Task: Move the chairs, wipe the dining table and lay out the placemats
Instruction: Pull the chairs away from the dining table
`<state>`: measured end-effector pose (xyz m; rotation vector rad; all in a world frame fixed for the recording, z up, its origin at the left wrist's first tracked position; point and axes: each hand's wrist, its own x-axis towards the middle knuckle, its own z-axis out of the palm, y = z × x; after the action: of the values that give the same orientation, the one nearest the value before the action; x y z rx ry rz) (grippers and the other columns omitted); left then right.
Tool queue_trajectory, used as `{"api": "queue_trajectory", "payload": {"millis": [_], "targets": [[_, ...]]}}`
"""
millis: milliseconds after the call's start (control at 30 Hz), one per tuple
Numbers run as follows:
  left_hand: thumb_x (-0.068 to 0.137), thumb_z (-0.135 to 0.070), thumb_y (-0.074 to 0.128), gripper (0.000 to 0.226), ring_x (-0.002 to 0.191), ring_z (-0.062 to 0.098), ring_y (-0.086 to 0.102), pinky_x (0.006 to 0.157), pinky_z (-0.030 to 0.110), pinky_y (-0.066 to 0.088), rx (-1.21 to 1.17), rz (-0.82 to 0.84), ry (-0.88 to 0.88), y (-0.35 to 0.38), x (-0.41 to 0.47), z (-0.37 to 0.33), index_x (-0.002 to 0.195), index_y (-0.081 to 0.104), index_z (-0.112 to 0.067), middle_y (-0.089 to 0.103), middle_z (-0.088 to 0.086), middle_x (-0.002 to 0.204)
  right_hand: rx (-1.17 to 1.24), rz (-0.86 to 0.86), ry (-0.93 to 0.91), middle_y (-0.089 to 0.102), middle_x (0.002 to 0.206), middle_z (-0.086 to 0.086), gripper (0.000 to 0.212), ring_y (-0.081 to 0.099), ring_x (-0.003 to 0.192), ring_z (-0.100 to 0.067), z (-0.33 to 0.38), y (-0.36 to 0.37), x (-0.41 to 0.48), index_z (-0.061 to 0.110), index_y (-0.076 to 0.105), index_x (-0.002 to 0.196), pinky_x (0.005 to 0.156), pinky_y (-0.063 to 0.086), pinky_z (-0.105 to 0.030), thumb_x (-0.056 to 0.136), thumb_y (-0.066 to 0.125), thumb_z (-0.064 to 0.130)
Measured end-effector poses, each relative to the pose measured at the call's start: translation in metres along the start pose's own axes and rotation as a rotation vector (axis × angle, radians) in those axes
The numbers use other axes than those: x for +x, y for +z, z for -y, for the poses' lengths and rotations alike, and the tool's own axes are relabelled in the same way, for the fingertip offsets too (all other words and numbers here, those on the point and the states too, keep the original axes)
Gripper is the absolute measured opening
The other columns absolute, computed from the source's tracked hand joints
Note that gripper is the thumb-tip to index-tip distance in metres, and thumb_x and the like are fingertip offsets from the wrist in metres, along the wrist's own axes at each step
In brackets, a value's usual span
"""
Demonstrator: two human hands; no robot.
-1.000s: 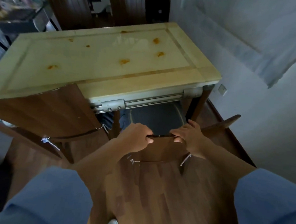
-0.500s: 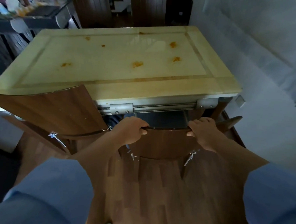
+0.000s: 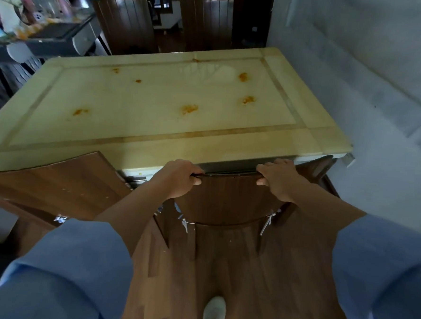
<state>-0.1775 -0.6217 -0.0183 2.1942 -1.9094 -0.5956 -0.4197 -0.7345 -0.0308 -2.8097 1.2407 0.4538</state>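
Note:
A pale yellow dining table point(image 3: 156, 141) fills the middle of the view, with several orange stains point(image 3: 189, 108) on its top. Directly below me, a brown wooden chair point(image 3: 226, 199) stands pushed against the table's near edge. My left hand point(image 3: 178, 179) and my right hand point(image 3: 276, 180) both grip the top rail of its backrest, fingers curled over it. A second brown chair point(image 3: 55, 182) leans at the table's near-left corner. No placemats or cloth are in view.
Two more dark chairs point(image 3: 124, 23) stand beyond the far end of the table. A cluttered shelf point(image 3: 39, 33) is at the far left. A pale wall point(image 3: 381, 95) runs close along the table's right side. Wood floor point(image 3: 246, 284) lies under me.
The chair in my hands has slid forward toward the table, and its backrest now sits at the table's near edge. My hands have moved further apart on the rail.

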Motion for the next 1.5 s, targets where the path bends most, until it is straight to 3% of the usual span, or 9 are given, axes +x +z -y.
{"api": "queue_trajectory", "payload": {"millis": [367, 500, 600, 700, 767, 867, 1033, 1267, 1500], "targets": [[0.091, -0.021, 0.053, 0.013, 0.079, 0.025, 0.057, 0.067, 0.034, 0.044, 0.023, 0.015, 0.020, -0.026, 0.073, 0.017, 0.095, 0.066, -0.021, 0.066, 0.003, 0.085, -0.004, -0.050, -0.026, 0.058, 0.117, -0.003, 0.028, 0.047, 0.115, -0.027, -0.027, -0.017, 0.077, 0.018, 0.047, 0.117, 0.103, 0.026, -0.043, 0.097, 0.041, 0.036], [0.091, -0.022, 0.054, 0.020, 0.081, 0.022, 0.059, 0.070, 0.036, 0.047, -0.008, 0.006, 0.001, -0.027, 0.073, 0.018, 0.107, 0.066, -0.025, 0.067, 0.000, 0.089, 0.020, -0.084, -0.026, 0.058, 0.115, -0.002, 0.028, 0.047, 0.113, -0.025, -0.026, -0.014, 0.075, 0.018, 0.048, 0.117, 0.102, 0.026, -0.041, 0.097, 0.042, 0.036], [0.092, -0.023, 0.052, 0.017, 0.082, 0.024, 0.058, 0.068, 0.036, 0.041, 0.026, 0.027, -0.004, -0.027, 0.071, 0.015, 0.103, 0.064, -0.019, 0.065, 0.002, 0.087, 0.027, -0.071, -0.001, 0.057, 0.118, -0.004, 0.029, 0.046, 0.114, -0.027, -0.023, -0.017, 0.071, 0.017, 0.046, 0.118, 0.104, 0.025, -0.041, 0.098, 0.040, 0.037], [0.094, -0.025, 0.050, 0.024, 0.110, 0.030, 0.055, 0.088, 0.039, 0.040, -0.015, -0.002, -0.033, -0.025, 0.063, 0.014, 0.115, 0.060, -0.019, 0.064, 0.006, 0.114, 0.076, -0.074, 0.043, 0.052, 0.130, -0.007, 0.038, 0.040, 0.125, -0.030, -0.011, -0.021, 0.063, 0.016, 0.043, 0.128, 0.113, 0.015, -0.045, 0.097, 0.040, 0.038], [0.093, -0.025, 0.051, 0.038, 0.124, 0.028, 0.047, 0.105, 0.041, 0.034, -0.062, -0.144, -0.018, -0.027, 0.049, 0.020, 0.130, 0.051, -0.020, 0.054, 0.004, 0.134, 0.127, -0.126, 0.018, 0.046, 0.140, -0.007, 0.045, 0.034, 0.133, -0.030, 0.005, -0.027, 0.058, 0.017, 0.039, 0.137, 0.116, 0.008, -0.047, 0.097, 0.042, 0.038], [0.091, -0.022, 0.054, 0.041, 0.123, 0.028, 0.048, 0.105, 0.041, 0.033, 0.099, -0.323, -0.009, -0.037, 0.021, 0.048, 0.132, 0.050, -0.017, 0.052, 0.007, 0.135, 0.174, -0.204, -0.074, 0.041, 0.146, -0.007, 0.049, 0.031, 0.138, -0.028, 0.039, -0.044, 0.053, 0.017, 0.037, 0.141, 0.117, 0.011, -0.044, 0.097, 0.043, 0.038], [0.093, -0.027, 0.050, 0.044, 0.134, 0.024, 0.033, 0.109, 0.039, 0.020, 0.251, -0.223, -0.278, -0.045, -0.028, 0.097, 0.136, 0.043, -0.022, 0.039, 0.004, 0.146, 0.261, -0.218, -0.191, 0.043, 0.145, -0.007, 0.046, 0.035, 0.135, -0.026, 0.098, -0.067, 0.051, 0.014, 0.040, 0.139, 0.112, 0.026, -0.039, 0.097, 0.044, 0.033], [0.092, -0.022, 0.052, 0.041, 0.130, 0.022, 0.040, 0.110, 0.038, 0.023, 0.071, -0.280, -0.034, -0.047, -0.027, 0.040, 0.132, 0.049, -0.019, 0.047, 0.003, 0.139, 0.355, -0.167, -0.181, 0.044, 0.143, -0.006, 0.042, 0.037, 0.132, -0.025, 0.106, -0.084, 0.036, 0.015, 0.040, 0.139, 0.106, 0.035, -0.038, 0.099, 0.043, 0.027], [0.092, -0.023, 0.050, 0.039, 0.126, 0.023, 0.044, 0.110, 0.038, 0.023, 0.006, -0.210, 0.224, -0.079, 0.047, -0.064, 0.131, 0.048, -0.020, 0.048, 0.000, 0.137, 0.443, -0.242, 0.083, 0.045, 0.141, -0.006, 0.040, 0.046, 0.125, -0.028, 0.003, -0.112, 0.011, 0.016, 0.042, 0.138, 0.099, 0.040, -0.037, 0.099, 0.041, 0.023]]}}
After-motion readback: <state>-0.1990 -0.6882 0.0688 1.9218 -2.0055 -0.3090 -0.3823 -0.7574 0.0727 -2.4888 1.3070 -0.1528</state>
